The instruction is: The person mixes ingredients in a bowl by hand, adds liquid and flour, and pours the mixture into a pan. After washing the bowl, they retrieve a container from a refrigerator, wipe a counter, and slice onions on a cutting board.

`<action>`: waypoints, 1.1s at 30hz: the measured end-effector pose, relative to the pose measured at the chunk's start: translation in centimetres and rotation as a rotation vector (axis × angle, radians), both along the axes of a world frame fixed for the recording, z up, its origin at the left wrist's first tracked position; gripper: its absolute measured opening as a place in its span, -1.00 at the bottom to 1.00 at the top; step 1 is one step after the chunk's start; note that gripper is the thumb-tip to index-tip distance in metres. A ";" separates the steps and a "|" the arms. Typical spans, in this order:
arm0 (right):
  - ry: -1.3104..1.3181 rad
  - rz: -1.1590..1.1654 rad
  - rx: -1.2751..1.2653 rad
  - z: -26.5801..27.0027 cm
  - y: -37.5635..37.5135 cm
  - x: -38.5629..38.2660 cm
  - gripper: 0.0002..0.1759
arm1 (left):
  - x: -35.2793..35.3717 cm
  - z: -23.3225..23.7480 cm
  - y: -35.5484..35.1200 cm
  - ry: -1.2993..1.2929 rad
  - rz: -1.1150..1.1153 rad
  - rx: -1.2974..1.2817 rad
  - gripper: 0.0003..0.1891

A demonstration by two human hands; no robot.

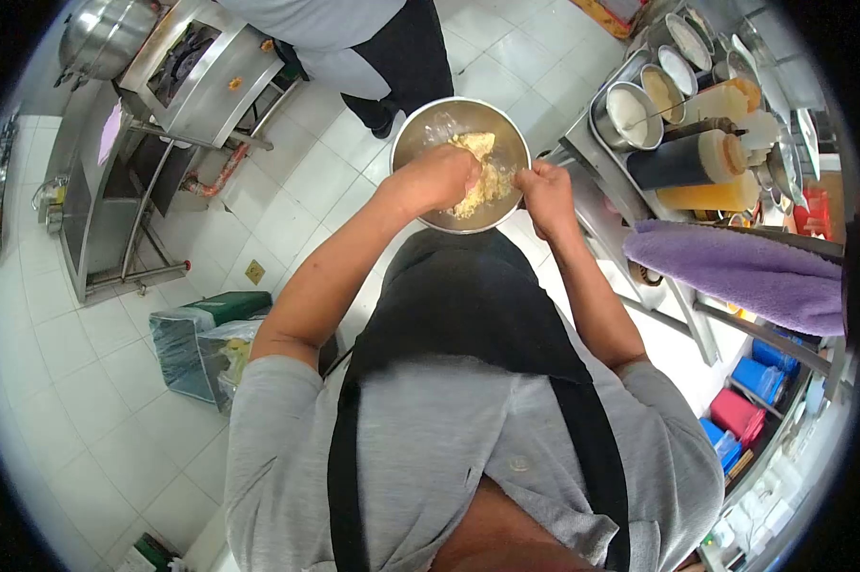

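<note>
My left hand (pixel 439 176) is down in the bowl (pixel 415 133), fingers curled shut round a clump of the mix (pixel 477 145), their tips buried. The mix is pale yellow and looks soft, crumbly and likely sticky. It sits heaped in the bowl's middle and wants squeezing, not pinching. The bowl is thin steel, probably light and slick, held over the floor just left of the counter (pixel 601 219). My right hand (pixel 547 195) clamps its right rim, the surest hold.

Single head-worn fisheye view, steeply downward over the wearer's torso (pixel 449 429); bowl (pixel 414 143) close ahead
</note>
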State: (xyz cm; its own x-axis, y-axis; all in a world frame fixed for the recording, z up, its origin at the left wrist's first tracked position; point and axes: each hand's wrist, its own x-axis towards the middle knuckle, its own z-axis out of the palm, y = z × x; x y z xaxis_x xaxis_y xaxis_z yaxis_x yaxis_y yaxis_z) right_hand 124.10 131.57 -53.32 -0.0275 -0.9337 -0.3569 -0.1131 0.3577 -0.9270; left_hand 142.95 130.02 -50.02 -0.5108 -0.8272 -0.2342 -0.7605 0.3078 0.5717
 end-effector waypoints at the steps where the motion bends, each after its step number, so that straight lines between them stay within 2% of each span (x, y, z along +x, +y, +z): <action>1: -0.019 -0.008 0.018 -0.3 -0.1 0.5 -0.85 | 0.4 -0.2 0.0 -0.004 -0.012 -0.009 -0.90; 6: -0.102 0.056 0.061 0.2 -1.5 2.7 -0.84 | 2.1 -0.2 1.0 -0.053 0.087 -0.076 -0.89; 9: -0.148 0.142 0.099 -0.2 -2.4 4.0 -0.84 | 5.9 -1.4 0.7 0.065 0.081 0.105 -0.88; 10: -0.168 0.156 0.110 0.2 -2.4 4.6 -0.84 | 6.7 0.2 0.3 0.080 0.160 0.221 -0.86; 13: -0.228 0.275 0.121 0.1 -2.4 6.2 -0.83 | 6.4 2.4 1.3 0.138 0.331 -0.166 -0.84; 14: -0.252 0.328 0.112 0.1 -2.5 6.9 -0.82 | 5.8 0.6 1.9 0.156 0.391 -0.135 -0.85; 15: -0.238 0.363 0.112 0.4 -2.3 7.5 -0.82 | 5.0 0.2 2.2 0.035 0.362 -0.084 -0.86; 17: -0.208 0.428 0.105 1.1 -2.0 8.3 -0.81 | 6.4 0.0 3.1 0.105 0.428 -0.046 -0.85; 20: -0.185 0.511 0.120 -0.3 -2.0 9.1 -0.81 | 8.8 4.3 4.6 0.229 0.690 -0.041 -0.76; 23: -0.246 0.571 0.148 0.0 -1.2 10.4 -0.82 | 9.5 -0.6 6.4 -0.123 0.752 -0.325 -0.69; 28: -0.255 0.647 0.152 -0.4 0.0 12.1 -0.82 | 9.4 -1.4 9.2 -0.036 0.772 -0.187 -0.65; 31: -0.238 0.633 0.171 -0.1 0.1 13.4 -0.81 | 11.2 1.1 9.5 0.177 0.890 0.081 -0.67; 33: -0.216 0.617 0.174 -0.3 0.1 14.9 -0.81 | 13.7 1.2 9.4 0.117 0.850 -0.094 -0.66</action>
State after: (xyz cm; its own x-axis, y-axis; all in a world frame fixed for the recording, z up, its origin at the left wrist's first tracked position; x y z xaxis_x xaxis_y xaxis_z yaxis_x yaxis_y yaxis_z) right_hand 139.02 131.70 -53.61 0.5814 -0.6840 -0.4407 -0.1628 0.4329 -0.8866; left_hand 156.66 139.41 -48.83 0.2738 -0.9529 -0.1301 -0.6918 -0.2891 0.6617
